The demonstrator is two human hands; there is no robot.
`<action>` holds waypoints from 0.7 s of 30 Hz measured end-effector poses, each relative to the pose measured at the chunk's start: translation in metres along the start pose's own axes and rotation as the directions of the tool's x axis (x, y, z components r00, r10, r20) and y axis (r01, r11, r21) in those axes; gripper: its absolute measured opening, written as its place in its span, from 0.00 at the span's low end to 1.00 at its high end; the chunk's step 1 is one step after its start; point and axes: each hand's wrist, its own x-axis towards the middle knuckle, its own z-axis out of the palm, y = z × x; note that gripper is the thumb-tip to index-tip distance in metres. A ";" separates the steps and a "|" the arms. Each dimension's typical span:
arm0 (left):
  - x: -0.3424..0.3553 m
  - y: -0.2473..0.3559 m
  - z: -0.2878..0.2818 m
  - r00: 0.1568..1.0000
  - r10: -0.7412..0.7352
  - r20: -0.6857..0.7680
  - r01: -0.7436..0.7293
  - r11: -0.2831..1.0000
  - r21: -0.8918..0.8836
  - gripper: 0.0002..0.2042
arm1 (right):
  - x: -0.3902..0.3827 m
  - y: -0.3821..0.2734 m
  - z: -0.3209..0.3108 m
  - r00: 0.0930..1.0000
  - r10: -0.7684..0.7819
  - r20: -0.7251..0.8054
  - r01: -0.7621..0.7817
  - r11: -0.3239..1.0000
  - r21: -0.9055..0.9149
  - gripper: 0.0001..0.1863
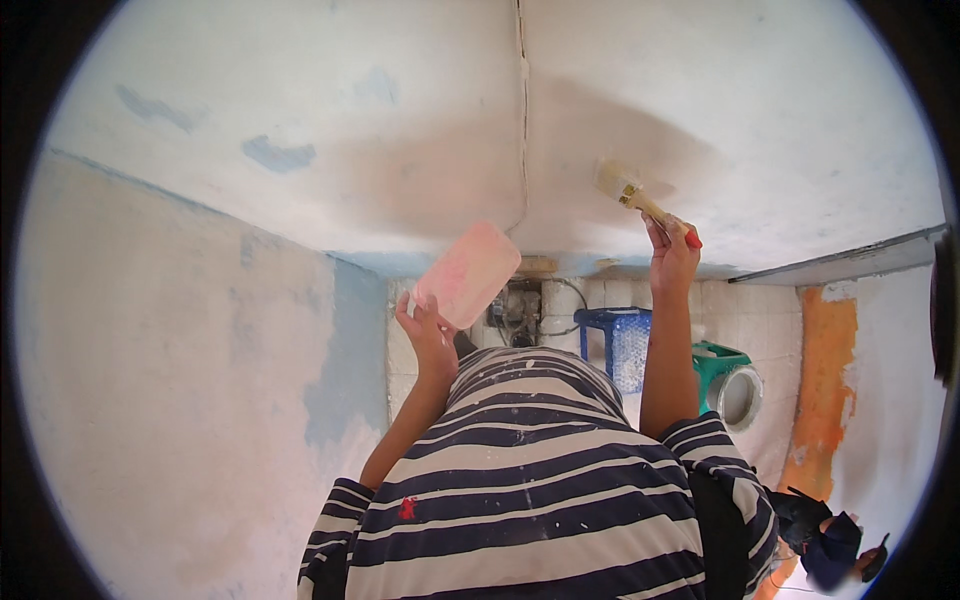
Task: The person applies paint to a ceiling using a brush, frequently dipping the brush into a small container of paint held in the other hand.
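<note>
Pink rounded-rectangular plastic container [468, 272]: near end gripped in my left hand [431, 335]. My right hand [676, 262] pinches yellow, red-tipped flat paintbrush [640, 200], bristles above white wall [800, 130]'s lower edge.

No text, label, brand, number or sign is showing legibly in the head view. Toward 2 o'clock, small dark marks [628, 193] are showing on the paintbrush [648, 207], appearing too tiny and blurred for telling whether they are forming print.
</note>
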 end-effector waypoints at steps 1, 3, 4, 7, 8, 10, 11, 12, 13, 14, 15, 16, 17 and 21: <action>0.000 0.000 0.000 1.000 -0.006 0.002 0.006 1.000 -0.001 0.30 | -0.001 0.000 -0.002 1.000 0.010 -0.020 -0.010 1.000 -0.002 0.08; 0.000 0.000 0.000 1.000 -0.013 0.005 0.013 1.000 -0.003 0.30 | -0.002 0.000 -0.005 0.999 0.020 -0.040 -0.020 1.000 -0.004 0.08; 0.000 -0.001 0.000 1.000 -0.015 0.001 0.015 1.000 0.005 0.30 | -0.002 0.000 -0.006 0.999 0.035 -0.031 -0.035 0.999 0.006 0.08; 0.000 -0.006 -0.006 1.000 -0.019 0.006 0.019 1.000 0.023 0.30 | -0.003 -0.001 0.000 0.999 0.035 -0.013 -0.035 0.999 0.025 0.07; -0.001 -0.008 -0.009 1.000 -0.017 0.018 0.017 0.999 0.031 0.30 | -0.004 -0.001 0.002 1.000 0.017 -0.002 -0.017 0.999 0.037 0.06; -0.001 -0.009 -0.006 1.000 -0.016 0.010 0.016 1.000 0.021 0.30 | -0.007 0.000 -0.002 0.998 0.050 -0.024 -0.049 0.998 0.045 0.05; -0.001 -0.009 -0.005 1.000 -0.016 0.002 0.016 1.000 0.012 0.30 | -0.010 0.000 -0.006 0.996 0.083 -0.046 -0.081 0.995 0.053 0.05; -0.002 -0.008 -0.002 1.000 -0.016 0.003 0.016 1.000 0.012 0.30 | -0.013 0.001 -0.010 0.996 0.082 -0.046 -0.080 0.995 0.054 0.05; -0.004 -0.007 0.001 1.000 -0.020 -0.007 0.020 1.000 0.015 0.30 | -0.016 0.003 -0.014 0.993 0.119 -0.023 -0.118 0.993 0.030 0.05; -0.005 -0.006 0.002 1.000 -0.023 -0.018 0.024 1.000 0.018 0.30 | -0.018 0.005 -0.017 0.988 0.157 0.000 -0.157 0.988 0.005 0.04; -0.004 -0.007 -0.002 1.000 -0.024 -0.018 0.024 1.000 0.020 0.30 | -0.020 0.007 -0.013 0.987 0.158 -0.002 -0.158 0.987 0.006 0.04; -0.001 -0.009 -0.008 1.000 -0.019 0.002 0.019 0.999 0.027 0.30 | -0.021 0.012 -0.008 0.989 0.146 0.023 -0.146 0.989 -0.003 0.04; 0.000 -0.011 -0.013 1.000 -0.014 0.021 0.013 0.999 0.033 0.30 | -0.022 0.015 -0.002 0.990 0.134 0.048 -0.134 0.991 -0.011 0.04; -0.003 -0.008 -0.003 1.000 -0.010 0.001 0.010 1.000 -0.013 0.30 | -0.008 0.020 0.018 0.988 0.137 0.075 -0.140 0.989 0.041 0.06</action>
